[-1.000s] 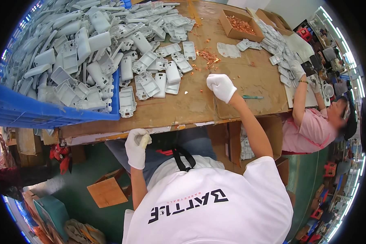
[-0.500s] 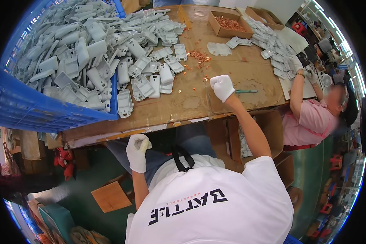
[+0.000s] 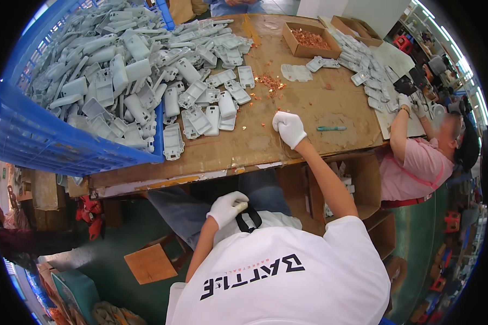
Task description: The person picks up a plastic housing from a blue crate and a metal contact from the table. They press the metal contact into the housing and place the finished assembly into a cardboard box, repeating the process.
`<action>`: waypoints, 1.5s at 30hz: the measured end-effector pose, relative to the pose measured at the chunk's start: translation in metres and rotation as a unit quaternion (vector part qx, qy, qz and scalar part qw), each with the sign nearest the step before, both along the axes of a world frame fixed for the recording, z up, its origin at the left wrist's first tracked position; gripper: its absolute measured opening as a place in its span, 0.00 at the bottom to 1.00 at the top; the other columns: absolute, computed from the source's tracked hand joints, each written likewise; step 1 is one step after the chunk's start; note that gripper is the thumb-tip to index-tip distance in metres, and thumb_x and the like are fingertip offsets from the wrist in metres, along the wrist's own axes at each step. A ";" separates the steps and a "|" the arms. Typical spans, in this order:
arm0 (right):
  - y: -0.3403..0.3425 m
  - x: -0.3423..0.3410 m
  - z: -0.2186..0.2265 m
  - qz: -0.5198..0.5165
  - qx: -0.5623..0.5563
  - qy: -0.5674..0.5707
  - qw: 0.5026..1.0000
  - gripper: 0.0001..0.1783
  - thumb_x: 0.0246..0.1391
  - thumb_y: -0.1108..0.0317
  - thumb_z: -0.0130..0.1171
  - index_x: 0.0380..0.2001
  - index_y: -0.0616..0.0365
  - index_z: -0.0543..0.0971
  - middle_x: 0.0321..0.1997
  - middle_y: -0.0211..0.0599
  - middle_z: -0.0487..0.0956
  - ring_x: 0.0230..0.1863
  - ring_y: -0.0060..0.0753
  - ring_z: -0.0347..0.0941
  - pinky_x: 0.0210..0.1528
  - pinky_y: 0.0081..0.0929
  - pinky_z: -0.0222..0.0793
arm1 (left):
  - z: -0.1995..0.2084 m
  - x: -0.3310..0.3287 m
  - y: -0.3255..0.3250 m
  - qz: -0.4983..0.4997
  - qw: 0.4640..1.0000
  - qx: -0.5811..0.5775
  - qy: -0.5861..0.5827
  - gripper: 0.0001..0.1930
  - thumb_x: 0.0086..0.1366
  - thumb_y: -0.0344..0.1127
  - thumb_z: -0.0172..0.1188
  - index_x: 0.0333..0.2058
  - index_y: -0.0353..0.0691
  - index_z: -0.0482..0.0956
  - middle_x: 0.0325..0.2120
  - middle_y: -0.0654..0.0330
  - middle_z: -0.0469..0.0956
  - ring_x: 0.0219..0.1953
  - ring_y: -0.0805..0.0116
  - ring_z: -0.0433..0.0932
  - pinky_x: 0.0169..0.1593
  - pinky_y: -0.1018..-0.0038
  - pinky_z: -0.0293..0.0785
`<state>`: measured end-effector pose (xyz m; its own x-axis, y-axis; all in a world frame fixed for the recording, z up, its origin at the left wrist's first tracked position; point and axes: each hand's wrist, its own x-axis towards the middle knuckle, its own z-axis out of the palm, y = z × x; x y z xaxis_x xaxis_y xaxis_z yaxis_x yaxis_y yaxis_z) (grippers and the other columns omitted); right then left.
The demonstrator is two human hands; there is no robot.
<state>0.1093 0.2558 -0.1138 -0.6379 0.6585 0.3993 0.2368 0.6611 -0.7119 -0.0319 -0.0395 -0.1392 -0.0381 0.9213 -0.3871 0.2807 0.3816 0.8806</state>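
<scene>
Both hands wear white gloves. My right hand [image 3: 290,129] is closed, resting on or just above the brown tabletop [image 3: 303,103]; what its fingers hold, if anything, is hidden. A teal pen-like tool [image 3: 331,128] lies to its right. Loose copper-coloured pieces [image 3: 269,83] are scattered beyond it. My left hand [image 3: 228,208] is over my lap, below the table edge, its fingers curled beside a black strap [image 3: 249,218]; whether they touch it I cannot tell. Pale grey plastic housings [image 3: 212,120] lie heaped on the table to the left of my right hand.
A blue crate [image 3: 76,138] piled with more housings stands at the left. An open carton [image 3: 310,40] of copper-coloured pieces sits at the back, with rows of housings [image 3: 363,70] beside it. At the right a co-worker in a pink shirt [image 3: 417,168] handles things. Cartons [image 3: 358,181] stand under the table.
My left hand has moved right, from near the table edge to beside the black strap. My right hand has shifted slightly left and toward me, still closed.
</scene>
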 end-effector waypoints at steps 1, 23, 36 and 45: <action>-0.001 -0.001 0.001 0.007 0.012 -0.001 1.000 0.09 0.42 0.80 0.44 0.18 0.61 0.74 0.20 0.44 0.75 0.24 0.43 0.73 0.31 0.33 0.69 | -0.001 0.003 0.004 -0.020 1.000 -0.001 0.015 0.11 0.63 0.33 0.60 0.42 0.35 0.80 0.36 0.57 0.83 0.40 0.68 0.82 0.46 0.74 0.76; -0.009 -0.006 0.003 -0.013 0.000 0.016 1.000 0.06 0.42 0.80 0.46 0.18 0.62 0.73 0.20 0.43 0.72 0.25 0.45 0.72 0.31 0.33 0.68 | -0.111 0.110 0.152 -0.093 0.372 -0.206 -0.900 0.18 0.72 0.48 0.44 0.46 0.39 0.69 0.36 0.62 0.70 0.36 0.67 0.69 0.42 0.73 0.72; -0.007 -0.004 -0.002 -0.020 0.033 0.031 0.999 0.07 0.41 0.81 0.46 0.18 0.61 0.72 0.20 0.43 0.72 0.24 0.44 0.72 0.31 0.32 0.67 | -0.100 0.111 0.164 0.040 0.606 -0.172 -0.776 0.09 0.72 0.45 0.48 0.35 0.49 0.67 0.24 0.71 0.63 0.24 0.77 0.66 0.24 0.82 0.66; -0.004 -0.001 -0.002 -0.025 0.039 0.023 0.999 0.07 0.42 0.80 0.47 0.17 0.59 0.73 0.22 0.42 0.73 0.27 0.47 0.73 0.31 0.36 0.68 | -0.086 0.105 0.163 0.034 0.683 -0.241 -0.688 0.14 0.72 0.46 0.49 0.26 0.55 0.61 0.18 0.74 0.57 0.17 0.81 0.60 0.18 0.84 0.59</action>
